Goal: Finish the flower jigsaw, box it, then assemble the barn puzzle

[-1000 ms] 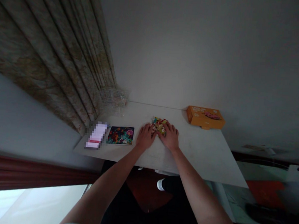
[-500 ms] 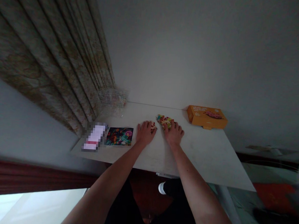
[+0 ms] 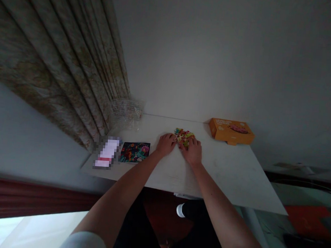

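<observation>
A loose heap of small, colourful jigsaw pieces (image 3: 184,134) lies on the white table, in yellow, red, green and blue. My left hand (image 3: 166,143) is against its left side, fingers bent together and fingertips at the pieces. On the right, my right hand (image 3: 193,152) curls over the near right part of the heap, its thumb toward the left hand. Both hands rest low at the tabletop, and the pieces under the fingers are partly hidden.
A dark, flower-patterned picture card (image 3: 135,152) lies left of my hands, beside a blurred-out phone (image 3: 107,152). Clear crumpled plastic packaging (image 3: 126,112) stands by the curtain (image 3: 102,60). An orange box (image 3: 231,131) sits at the back right of the white table (image 3: 229,173).
My left hand has moved right, up to the heap, bringing its pieces against the others. The right hand's fingers have drawn in closer around the pieces. The view has shifted slightly.
</observation>
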`<control>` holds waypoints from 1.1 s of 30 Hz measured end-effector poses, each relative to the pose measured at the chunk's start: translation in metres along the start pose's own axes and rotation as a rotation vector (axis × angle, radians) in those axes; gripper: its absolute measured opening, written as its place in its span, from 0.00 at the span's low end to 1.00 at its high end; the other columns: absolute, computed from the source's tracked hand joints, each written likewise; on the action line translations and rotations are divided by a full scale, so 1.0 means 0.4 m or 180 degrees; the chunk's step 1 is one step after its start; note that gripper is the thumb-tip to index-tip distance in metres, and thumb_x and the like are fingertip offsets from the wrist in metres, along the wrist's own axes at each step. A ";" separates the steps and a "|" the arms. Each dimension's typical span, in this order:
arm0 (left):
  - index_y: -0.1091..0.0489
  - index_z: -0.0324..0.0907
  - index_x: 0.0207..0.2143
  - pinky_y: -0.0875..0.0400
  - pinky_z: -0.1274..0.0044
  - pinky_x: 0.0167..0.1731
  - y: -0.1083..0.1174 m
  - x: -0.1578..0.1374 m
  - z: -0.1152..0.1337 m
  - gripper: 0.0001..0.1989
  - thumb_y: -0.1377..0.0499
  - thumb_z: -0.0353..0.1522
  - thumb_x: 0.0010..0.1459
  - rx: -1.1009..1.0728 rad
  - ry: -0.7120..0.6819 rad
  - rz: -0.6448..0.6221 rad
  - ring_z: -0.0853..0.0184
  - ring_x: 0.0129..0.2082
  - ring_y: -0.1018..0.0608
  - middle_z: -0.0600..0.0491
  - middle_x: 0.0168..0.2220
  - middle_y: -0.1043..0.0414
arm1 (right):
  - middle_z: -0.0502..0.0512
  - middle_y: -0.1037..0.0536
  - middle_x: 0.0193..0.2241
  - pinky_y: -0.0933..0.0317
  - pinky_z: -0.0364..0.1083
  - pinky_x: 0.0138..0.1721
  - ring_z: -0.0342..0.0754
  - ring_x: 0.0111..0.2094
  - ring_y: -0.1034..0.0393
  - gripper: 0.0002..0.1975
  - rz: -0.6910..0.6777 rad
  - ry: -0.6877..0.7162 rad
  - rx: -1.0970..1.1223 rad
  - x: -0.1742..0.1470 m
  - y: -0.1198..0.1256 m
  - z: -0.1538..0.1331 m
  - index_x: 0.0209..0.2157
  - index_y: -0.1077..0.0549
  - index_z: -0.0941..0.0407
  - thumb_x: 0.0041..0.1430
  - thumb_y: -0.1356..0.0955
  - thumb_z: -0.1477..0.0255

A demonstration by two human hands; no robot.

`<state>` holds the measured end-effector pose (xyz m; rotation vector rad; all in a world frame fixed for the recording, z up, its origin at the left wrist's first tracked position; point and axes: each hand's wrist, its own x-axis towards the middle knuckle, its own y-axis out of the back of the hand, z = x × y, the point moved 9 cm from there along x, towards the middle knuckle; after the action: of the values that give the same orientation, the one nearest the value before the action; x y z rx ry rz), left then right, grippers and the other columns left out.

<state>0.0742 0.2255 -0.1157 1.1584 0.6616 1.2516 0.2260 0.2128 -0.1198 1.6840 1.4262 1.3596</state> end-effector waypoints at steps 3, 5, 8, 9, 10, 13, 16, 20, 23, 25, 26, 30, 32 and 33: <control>0.30 0.43 0.58 0.34 0.66 0.59 0.004 0.030 -0.033 0.17 0.42 0.32 0.68 -0.0130 0.0290 0.0000 0.56 0.59 0.28 0.44 0.59 0.28 | 0.72 0.27 0.54 0.39 0.57 0.53 0.64 0.52 0.33 0.28 0.0011 -0.0117 0.0092 -0.001 0.001 0.007 0.58 0.30 0.61 0.69 0.38 0.54; 0.30 0.42 0.59 0.34 0.66 0.59 0.001 0.049 -0.051 0.18 0.41 0.33 0.68 -0.0181 0.0415 -0.0024 0.56 0.59 0.28 0.43 0.59 0.28 | 0.72 0.27 0.53 0.38 0.57 0.50 0.63 0.50 0.31 0.28 0.0070 -0.0262 0.0267 -0.003 0.000 0.022 0.59 0.32 0.60 0.69 0.39 0.54; 0.30 0.41 0.59 0.33 0.67 0.58 -0.005 0.070 -0.073 0.19 0.40 0.34 0.67 -0.0265 0.0467 -0.0018 0.56 0.58 0.28 0.43 0.58 0.28 | 0.71 0.26 0.51 0.35 0.54 0.45 0.61 0.46 0.28 0.29 0.0155 -0.0564 0.0505 -0.002 -0.002 0.056 0.57 0.33 0.60 0.70 0.41 0.51; 0.30 0.41 0.59 0.33 0.68 0.58 -0.006 0.075 -0.079 0.19 0.40 0.34 0.67 -0.0296 0.0453 0.0004 0.57 0.58 0.27 0.43 0.58 0.28 | 0.70 0.25 0.50 0.35 0.53 0.43 0.60 0.45 0.27 0.29 0.0155 -0.0650 0.0542 0.001 -0.004 0.066 0.56 0.33 0.60 0.69 0.41 0.50; 0.29 0.40 0.59 0.33 0.69 0.58 -0.005 0.078 -0.083 0.19 0.39 0.34 0.67 -0.0323 0.0427 0.0040 0.58 0.57 0.27 0.43 0.57 0.29 | 0.69 0.24 0.49 0.35 0.52 0.42 0.59 0.43 0.26 0.29 0.0136 -0.0725 0.0556 0.005 -0.006 0.075 0.55 0.33 0.59 0.69 0.41 0.49; 0.28 0.40 0.57 0.32 0.71 0.57 0.004 0.079 -0.095 0.17 0.39 0.32 0.67 -0.0347 0.0346 0.0151 0.60 0.55 0.25 0.44 0.57 0.28 | 0.66 0.21 0.45 0.37 0.49 0.38 0.57 0.40 0.25 0.29 0.0003 -0.0949 0.0493 0.024 -0.015 0.097 0.53 0.33 0.57 0.68 0.40 0.46; 0.28 0.42 0.56 0.31 0.71 0.56 0.014 0.078 -0.102 0.16 0.40 0.30 0.67 -0.0276 0.0267 0.0182 0.60 0.54 0.24 0.46 0.56 0.27 | 0.64 0.20 0.42 0.39 0.49 0.36 0.57 0.38 0.25 0.29 -0.0050 -0.1191 0.0434 0.047 -0.021 0.116 0.54 0.33 0.55 0.68 0.41 0.45; 0.28 0.44 0.57 0.31 0.72 0.57 0.018 0.094 -0.117 0.17 0.46 0.28 0.69 -0.0246 0.0257 0.0143 0.62 0.55 0.24 0.47 0.56 0.27 | 0.67 0.21 0.45 0.36 0.51 0.42 0.59 0.45 0.27 0.33 0.0122 -0.1035 0.0563 0.090 -0.026 0.113 0.53 0.32 0.58 0.68 0.44 0.44; 0.28 0.43 0.58 0.33 0.74 0.60 0.014 0.115 -0.127 0.18 0.52 0.27 0.72 -0.0234 0.0243 0.0085 0.65 0.58 0.26 0.47 0.58 0.27 | 0.72 0.24 0.50 0.36 0.55 0.49 0.61 0.51 0.30 0.36 0.0153 -0.0762 0.0544 0.119 -0.034 0.097 0.54 0.31 0.61 0.68 0.45 0.44; 0.28 0.43 0.58 0.37 0.70 0.65 0.008 0.120 -0.123 0.20 0.54 0.28 0.72 -0.0071 0.0196 0.0011 0.64 0.62 0.29 0.45 0.61 0.29 | 0.73 0.26 0.53 0.37 0.57 0.52 0.63 0.53 0.32 0.37 0.0063 -0.0708 0.0408 0.128 -0.044 0.090 0.57 0.31 0.62 0.68 0.44 0.44; 0.28 0.43 0.59 0.40 0.66 0.67 0.006 0.119 -0.119 0.20 0.54 0.29 0.73 0.0054 0.0202 0.0003 0.61 0.65 0.31 0.45 0.63 0.31 | 0.73 0.27 0.55 0.37 0.59 0.53 0.64 0.55 0.33 0.37 -0.0002 -0.0673 0.0318 0.129 -0.048 0.084 0.60 0.32 0.62 0.67 0.42 0.44; 0.33 0.43 0.64 0.49 0.49 0.68 -0.012 0.095 -0.105 0.23 0.52 0.40 0.73 0.0410 0.0387 -0.0006 0.47 0.70 0.39 0.42 0.70 0.39 | 0.67 0.34 0.66 0.41 0.63 0.56 0.67 0.63 0.41 0.39 -0.0322 -0.0122 -0.0057 0.121 -0.067 0.030 0.66 0.36 0.52 0.63 0.37 0.43; 0.36 0.43 0.67 0.48 0.48 0.68 -0.029 0.086 -0.091 0.25 0.52 0.42 0.73 0.0414 0.0315 -0.0075 0.47 0.70 0.40 0.42 0.71 0.40 | 0.63 0.37 0.69 0.42 0.64 0.58 0.67 0.66 0.44 0.36 -0.0423 0.0127 -0.0166 0.116 -0.073 0.007 0.67 0.36 0.48 0.64 0.36 0.44; 0.37 0.43 0.67 0.47 0.50 0.68 -0.036 0.085 -0.083 0.25 0.53 0.41 0.74 0.0393 0.0222 -0.0097 0.48 0.70 0.39 0.42 0.70 0.40 | 0.61 0.37 0.69 0.43 0.65 0.58 0.66 0.66 0.44 0.34 -0.0451 0.0167 -0.0186 0.116 -0.075 0.003 0.66 0.35 0.47 0.65 0.37 0.46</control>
<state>0.0585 0.2692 -0.1335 1.2055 0.8151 1.2440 0.2123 0.2653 -0.1306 1.4910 1.4905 1.3623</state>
